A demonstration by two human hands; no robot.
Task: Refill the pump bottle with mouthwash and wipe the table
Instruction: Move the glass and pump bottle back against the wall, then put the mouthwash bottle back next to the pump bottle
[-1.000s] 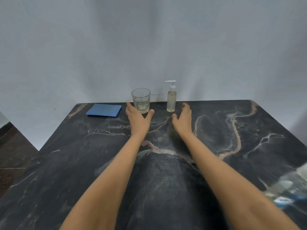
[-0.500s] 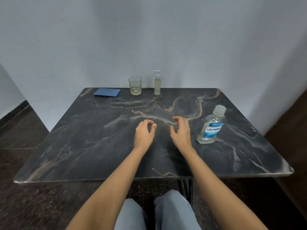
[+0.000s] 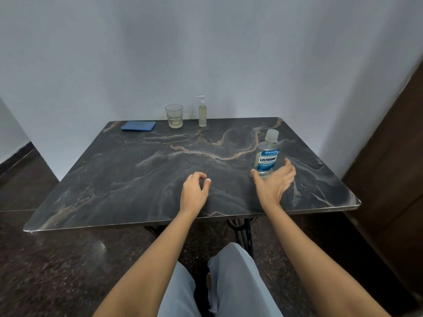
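Observation:
A clear mouthwash bottle [image 3: 267, 154] with a blue label and a frosted cap stands upright on the right side of the dark marble table [image 3: 137, 179]. My right hand [image 3: 273, 183] is open just in front of its base, fingers spread around it without gripping. My left hand [image 3: 194, 193] hovers over the table's front middle with loosely curled fingers, holding nothing. A small pump bottle [image 3: 202, 112] with pale liquid stands at the far edge by the wall. A folded blue cloth [image 3: 138, 125] lies at the far left.
A drinking glass [image 3: 174, 116] with a little liquid stands left of the pump bottle. A pale wall runs behind the table, and a dark wooden panel [image 3: 393, 156] stands to the right. My knees in grey trousers [image 3: 229, 282] are below the front edge.
I have drawn back from the table's far edge, so the whole table shows. My right hand has swung right to the mouthwash bottle and opened; my left hand stays near the front middle.

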